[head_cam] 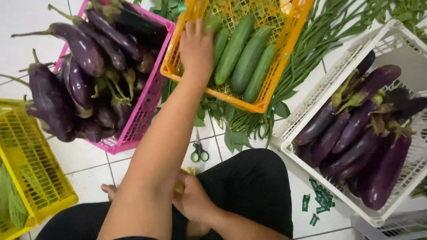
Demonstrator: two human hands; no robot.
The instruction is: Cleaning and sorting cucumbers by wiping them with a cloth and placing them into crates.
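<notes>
Floor (84, 158) of white tile shows only in narrow strips between the crates, with the widest bare patch at lower centre around the green-handled scissors (199, 153). At upper centre the left hand (195, 46) reaches over the near rim of the orange crate (284, 49), palm down with fingers stretched forward onto a cucumber (212, 23) at the crate's left end; whether the fingers close on it cannot be told. Four more cucumbers (249, 58) lie side by side in the same crate, slanting toward the upper right. The left forearm runs diagonally from the bottom of the frame up to the crate, passing just beside the pink crate (144, 115) heaped with purple eggplants (80, 46). The right hand (193, 200) rests low at centre against black-trousered knees, curled around something yellow that is mostly hidden. A white crate (311, 95) of eggplants fills the right side, long beans (307, 58) lie under and beside the orange crate, a yellow crate (35, 173) sits lower left, and small green tags (320, 198) lie scattered lower right.
</notes>
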